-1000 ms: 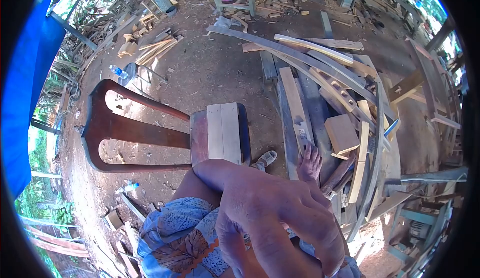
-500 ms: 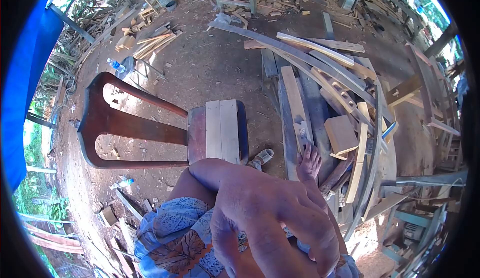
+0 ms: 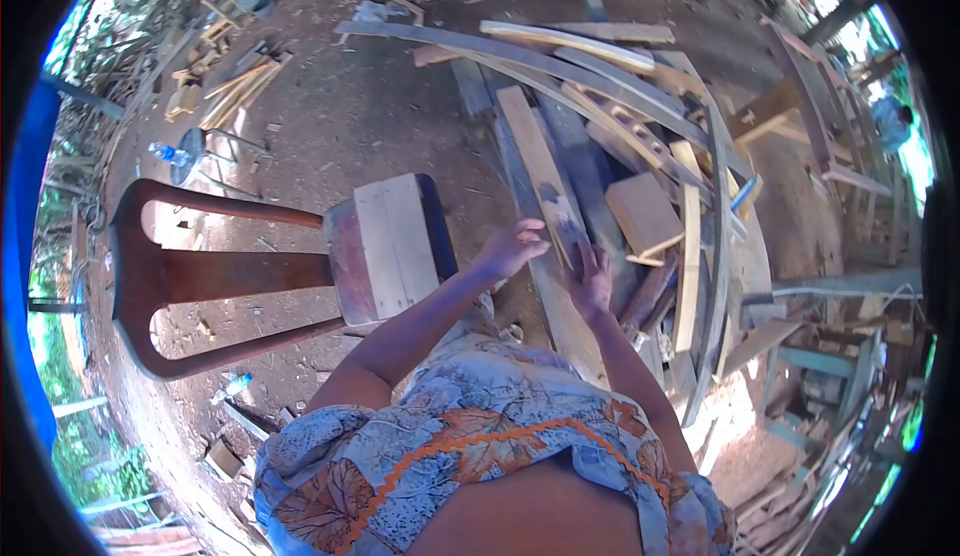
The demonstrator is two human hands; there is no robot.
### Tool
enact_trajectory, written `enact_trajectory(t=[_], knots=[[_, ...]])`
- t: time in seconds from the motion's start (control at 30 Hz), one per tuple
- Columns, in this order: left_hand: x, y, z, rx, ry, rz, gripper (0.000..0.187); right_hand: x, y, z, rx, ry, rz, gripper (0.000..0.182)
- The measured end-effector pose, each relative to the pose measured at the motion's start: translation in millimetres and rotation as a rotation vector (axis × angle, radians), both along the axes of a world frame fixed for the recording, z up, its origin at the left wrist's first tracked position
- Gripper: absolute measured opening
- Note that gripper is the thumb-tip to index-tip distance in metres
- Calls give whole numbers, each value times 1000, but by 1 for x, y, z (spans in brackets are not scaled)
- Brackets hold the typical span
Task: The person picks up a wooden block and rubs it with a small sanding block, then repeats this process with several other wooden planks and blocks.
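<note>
My left hand (image 3: 512,247) is held over the near left edge of the workbench, its fingers loosely curled and apart, with nothing visible in them. My right hand (image 3: 592,281) reaches down at the near end of a pale wooden board (image 3: 530,146), fingers spread. That board lies lengthwise on the bench, with a dark grey patch near my fingertips that I cannot make out. To the left stands a dark red wooden chair (image 3: 245,268); two pale planks (image 3: 395,246) rest side by side across its seat.
Long curved wood strips (image 3: 560,66) lie piled over the bench (image 3: 575,341). Among them is a wooden block (image 3: 643,214). A stool (image 3: 192,156) with a plastic bottle (image 3: 168,153) stands beyond the chair. Scrap wood (image 3: 240,91) litters the dirt floor.
My left hand has dropped from close in front of the camera to beside the bench. My right hand stays by the board's near end. The view has shifted, moving the scene leftward.
</note>
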State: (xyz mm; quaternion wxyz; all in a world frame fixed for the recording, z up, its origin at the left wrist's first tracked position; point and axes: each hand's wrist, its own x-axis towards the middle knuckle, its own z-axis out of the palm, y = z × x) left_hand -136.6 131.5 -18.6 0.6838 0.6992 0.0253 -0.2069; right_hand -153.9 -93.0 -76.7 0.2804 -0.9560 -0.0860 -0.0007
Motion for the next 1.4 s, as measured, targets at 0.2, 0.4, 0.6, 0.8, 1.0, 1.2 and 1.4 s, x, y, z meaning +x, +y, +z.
enact_trajectory(t=[0.2,0.4,0.6,0.8,1.0,1.2,1.4], knots=[[5,-18,-52,-43,323,116,58,15,-8,20,174,-88,4,52],[19,-34,-61,-198,276,149,60,20,-10,21,371,162,1,41],[17,-39,-80,20,127,169,61,20,-11,24,315,316,-147,41],[28,-57,-53,712,-788,103,56,8,3,25,-125,109,-47,75],[35,-76,-74,803,-982,-94,44,-7,7,0,-225,18,-25,86],[32,-77,-80,783,-998,-70,44,-8,-7,-10,-147,7,58,77],[31,-73,-82,734,-970,-51,43,-8,0,-19,-105,-172,108,71]])
